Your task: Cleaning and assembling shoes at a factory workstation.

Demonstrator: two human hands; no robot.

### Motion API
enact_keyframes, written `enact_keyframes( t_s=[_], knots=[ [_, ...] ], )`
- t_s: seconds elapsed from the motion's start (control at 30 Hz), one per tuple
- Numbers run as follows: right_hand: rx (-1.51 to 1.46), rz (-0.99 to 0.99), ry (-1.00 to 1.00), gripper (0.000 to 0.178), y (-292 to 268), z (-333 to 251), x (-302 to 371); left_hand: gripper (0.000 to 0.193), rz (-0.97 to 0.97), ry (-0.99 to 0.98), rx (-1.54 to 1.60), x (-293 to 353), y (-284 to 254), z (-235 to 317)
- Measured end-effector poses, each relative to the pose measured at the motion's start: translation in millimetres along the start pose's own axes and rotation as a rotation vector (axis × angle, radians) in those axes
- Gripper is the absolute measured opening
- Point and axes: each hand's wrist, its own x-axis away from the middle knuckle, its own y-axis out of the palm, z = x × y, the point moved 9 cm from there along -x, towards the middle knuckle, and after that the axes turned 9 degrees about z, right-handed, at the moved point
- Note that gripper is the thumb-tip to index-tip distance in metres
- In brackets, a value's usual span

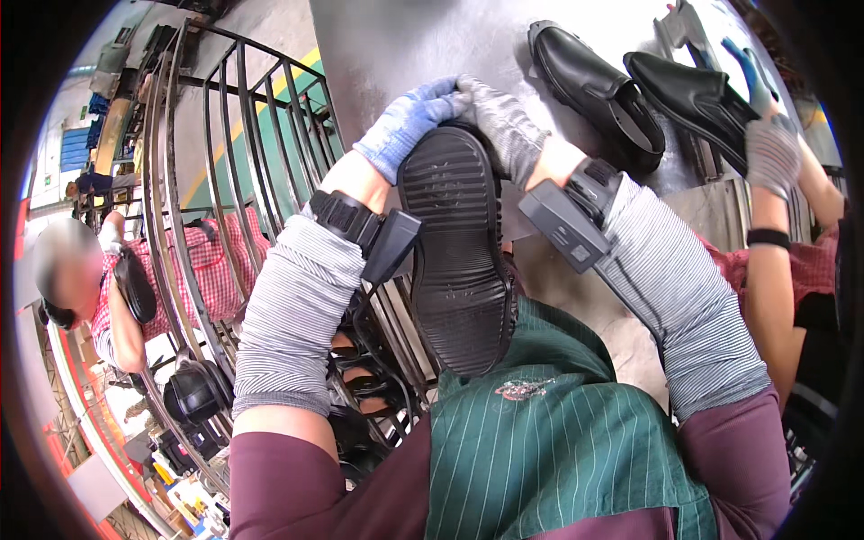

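A black shoe [457, 261] stands in front of my chest with its ribbed sole turned toward me. One end points up at my hands and the other rests near my green striped apron. My left hand [407, 124], in a blue and white glove, wraps round the upper end from the left. From the right, my right hand [506, 126] in a grey glove closes over the same end, and the fingertips of both meet there. The fingers' grip on the shoe's far side is hidden. Both wrists carry black strapped devices over striped sleeves.
Two black slip-on shoes [598, 94] lie on the metal table [396, 45] at the far right. A co-worker's gloved hand [772, 155] is beside them. On the left stands a black metal rack [243, 117] with shoes on it; beyond it, another person holds a black shoe [134, 284].
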Motion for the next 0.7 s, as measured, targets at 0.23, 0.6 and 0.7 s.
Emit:
enact_keyframes(
  t_s=[0.23,0.6,0.7],
  knots=[
    [0.873,-0.329,-0.756,0.03,56.5,-18.2,-92.4,0.053,0.34,0.257,-0.025,16.3,-26.7,20.2],
    [0.026,0.006,0.103,0.032,37.0,-24.2,-13.9,0.05,0.006,0.121,0.35,13.0,-25.3,8.6],
    [0.075,-0.191,-0.209,0.034,46.6,-59.4,20.8,0.052,0.005,0.204,0.336,22.9,-25.2,14.5]
  ],
)
